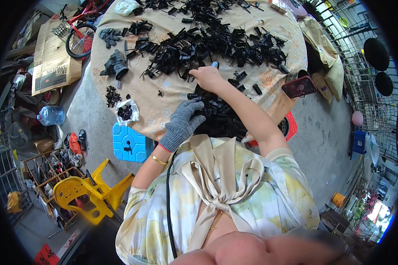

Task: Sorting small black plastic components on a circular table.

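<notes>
My left hand (182, 125), in a grey knitted glove, rests at the table's near edge with its fingers apart. It lies beside a heap of small black plastic parts (219, 117) close to my body. Further in, my bare right hand (206, 78) reaches to the near side of a bigger pile of black parts (216, 44). Its fingers are curled together; what they hold is too small to make out. A small light-blue piece (215, 65) shows right by its fingers. Both heaps lie on a beige patterned cloth (163, 99) covering the table.
Two grey gloves (115, 64) lie on the table's left side, near a white wrapper (127, 111) with small black pieces. A phone (299, 86) leans at the right edge. Around the table stand a blue stool (130, 142), a red stool (292, 126) and a yellow chair (90, 194).
</notes>
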A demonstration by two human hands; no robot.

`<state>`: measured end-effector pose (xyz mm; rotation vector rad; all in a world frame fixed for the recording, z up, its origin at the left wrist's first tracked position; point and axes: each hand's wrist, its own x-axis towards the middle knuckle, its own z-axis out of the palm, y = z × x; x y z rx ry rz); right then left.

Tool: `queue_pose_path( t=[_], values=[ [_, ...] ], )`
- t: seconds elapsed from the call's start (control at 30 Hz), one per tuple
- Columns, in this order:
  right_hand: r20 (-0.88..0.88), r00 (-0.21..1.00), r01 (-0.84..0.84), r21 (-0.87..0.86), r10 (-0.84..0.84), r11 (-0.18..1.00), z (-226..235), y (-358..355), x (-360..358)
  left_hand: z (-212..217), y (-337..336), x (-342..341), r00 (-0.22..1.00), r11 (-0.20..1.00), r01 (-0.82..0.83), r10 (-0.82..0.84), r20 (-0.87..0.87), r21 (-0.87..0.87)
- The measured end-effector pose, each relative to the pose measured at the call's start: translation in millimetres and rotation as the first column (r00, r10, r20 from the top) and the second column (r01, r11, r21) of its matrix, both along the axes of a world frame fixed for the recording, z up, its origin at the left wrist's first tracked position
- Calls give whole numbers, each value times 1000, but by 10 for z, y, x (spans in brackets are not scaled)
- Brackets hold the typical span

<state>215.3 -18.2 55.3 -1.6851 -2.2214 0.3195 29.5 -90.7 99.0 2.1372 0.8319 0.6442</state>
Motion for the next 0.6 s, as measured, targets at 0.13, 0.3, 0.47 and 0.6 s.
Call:
queue_pose_path(
  t=[0.13, 0.3, 0.47, 0.6],
  values=[
    [204, 972, -101, -81, 116, 992, -29, 107, 76, 8, 29, -96, 993, 964, -118, 116, -23, -237],
    [-228, 974, -1, 60, 15, 998, 328, -61, 122, -47, 93, -41, 756, 570, -83, 571, 321, -817],
    [-491, 871, 85, 181, 15, 980, 820, -618, -249, 120, 235, 72, 695, 370, 227, 586, 416, -901],
    [-567, 823, 177, 206, -30, 963, 889, -841, -310, 170, 228, 167, 539, 440, 386, 606, 585, -811]
  ],
)
